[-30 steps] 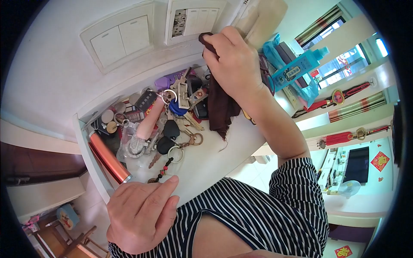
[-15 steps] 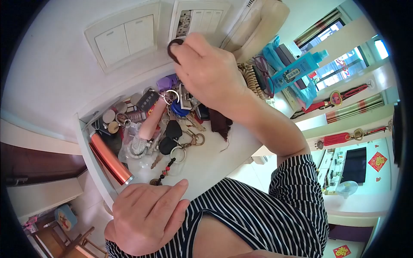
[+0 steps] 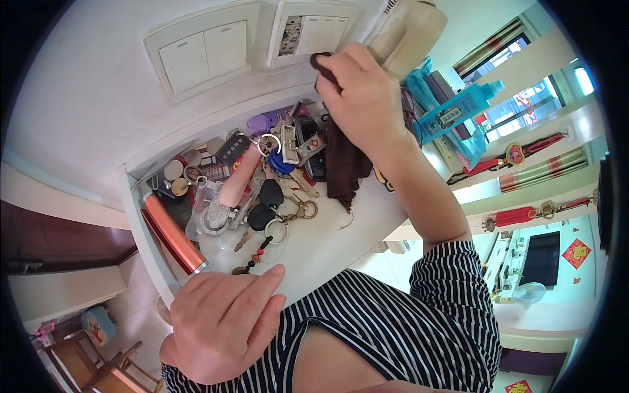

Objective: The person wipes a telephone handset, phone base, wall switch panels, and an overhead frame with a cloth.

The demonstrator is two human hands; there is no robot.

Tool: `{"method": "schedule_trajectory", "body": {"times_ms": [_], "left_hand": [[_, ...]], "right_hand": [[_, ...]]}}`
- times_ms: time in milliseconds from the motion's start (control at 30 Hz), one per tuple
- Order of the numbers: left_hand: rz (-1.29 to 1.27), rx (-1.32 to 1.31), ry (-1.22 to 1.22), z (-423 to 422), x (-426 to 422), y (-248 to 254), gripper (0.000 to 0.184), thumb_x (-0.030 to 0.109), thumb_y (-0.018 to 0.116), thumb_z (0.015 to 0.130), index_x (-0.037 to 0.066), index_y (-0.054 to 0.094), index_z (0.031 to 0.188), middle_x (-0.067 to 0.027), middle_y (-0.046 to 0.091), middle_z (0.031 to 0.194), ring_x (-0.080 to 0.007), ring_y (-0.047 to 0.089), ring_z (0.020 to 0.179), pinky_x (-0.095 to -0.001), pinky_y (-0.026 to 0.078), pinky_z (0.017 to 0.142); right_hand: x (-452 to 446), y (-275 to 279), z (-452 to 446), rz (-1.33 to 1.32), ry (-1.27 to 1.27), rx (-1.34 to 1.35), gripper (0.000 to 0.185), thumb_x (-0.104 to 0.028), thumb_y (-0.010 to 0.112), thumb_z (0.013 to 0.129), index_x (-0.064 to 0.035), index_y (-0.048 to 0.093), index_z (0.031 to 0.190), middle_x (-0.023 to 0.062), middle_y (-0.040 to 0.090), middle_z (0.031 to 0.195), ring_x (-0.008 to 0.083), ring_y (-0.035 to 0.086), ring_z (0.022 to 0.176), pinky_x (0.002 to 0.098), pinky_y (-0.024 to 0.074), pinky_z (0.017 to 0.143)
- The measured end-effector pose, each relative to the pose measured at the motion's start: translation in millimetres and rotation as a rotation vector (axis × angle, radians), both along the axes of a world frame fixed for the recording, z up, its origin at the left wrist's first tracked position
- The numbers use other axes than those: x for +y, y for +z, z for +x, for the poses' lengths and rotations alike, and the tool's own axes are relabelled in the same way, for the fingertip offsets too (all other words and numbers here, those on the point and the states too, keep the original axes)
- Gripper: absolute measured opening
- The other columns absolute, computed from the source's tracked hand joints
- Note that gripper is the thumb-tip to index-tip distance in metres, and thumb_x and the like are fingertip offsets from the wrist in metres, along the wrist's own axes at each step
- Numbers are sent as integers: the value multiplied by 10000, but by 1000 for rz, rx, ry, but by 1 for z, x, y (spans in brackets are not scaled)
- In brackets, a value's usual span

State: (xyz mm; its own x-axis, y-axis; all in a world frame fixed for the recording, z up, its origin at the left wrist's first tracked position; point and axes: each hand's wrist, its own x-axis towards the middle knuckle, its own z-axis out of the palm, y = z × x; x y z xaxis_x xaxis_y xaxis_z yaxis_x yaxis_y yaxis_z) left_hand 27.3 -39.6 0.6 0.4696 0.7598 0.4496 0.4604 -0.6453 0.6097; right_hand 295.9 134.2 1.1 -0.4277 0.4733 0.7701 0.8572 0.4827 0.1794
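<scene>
My right hand (image 3: 363,98) is closed in a pinch on a dark brown cloth (image 3: 344,160), above the back of an open white drawer (image 3: 367,219). The cloth hangs below the hand into the drawer, a thin string trailing from its lower end. My left hand (image 3: 226,324) is closed at the drawer's near left corner, its fingertips partly hidden. Between the hands lie black key fobs (image 3: 267,202), a metal key ring (image 3: 277,231), a beaded strand (image 3: 252,257), a blue round tag (image 3: 282,162) and a purple item (image 3: 261,124).
An orange cylinder (image 3: 173,232) lies along the drawer's left side. Behind stand white wall switches (image 3: 204,60). To the right are a blue bottle (image 3: 458,112), a blue plastic bag (image 3: 419,85) and red hanging ornaments (image 3: 514,154). A wooden chair (image 3: 85,360) stands lower left.
My right hand has moved right, and more of the brown cloth now hangs visible below it, uncovering keys and a black item. My left hand stays almost where it was.
</scene>
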Motion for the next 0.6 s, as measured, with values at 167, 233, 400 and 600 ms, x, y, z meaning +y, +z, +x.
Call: {"method": "schedule_trajectory", "body": {"times_ms": [167,233,400,600], "left_hand": [[1,32,12,1,-1,1,279,46,735,805,-5,740,1079,-112,699,810,-279,646,673,-389,487,634],[12,49,21,0,-1,1,277,49,736,806,-6,740,1078,-112,701,811,-278,646,672,-389,487,633],[1,-7,-2,-2,0,1,283,39,746,797,-8,738,1076,-110,700,810,-274,650,668,-385,487,626],[22,3,-26,-1,0,0,302,26,758,779,-7,736,1078,-103,701,825,-271,652,666,-382,490,622]], "right_hand": [[1,3,7,-38,-99,46,107,-157,692,844,-67,692,903,64,616,918,270,676,798,387,599,672],[1,4,6,-19,-113,73,108,-151,685,848,-60,691,907,76,627,929,284,676,789,408,598,691],[-1,5,1,-34,-166,37,124,-161,686,850,-51,687,905,89,633,934,289,667,822,425,594,699],[-2,-1,-13,-35,-35,35,134,-148,697,842,-44,637,901,99,584,909,298,656,734,409,587,635]]}}
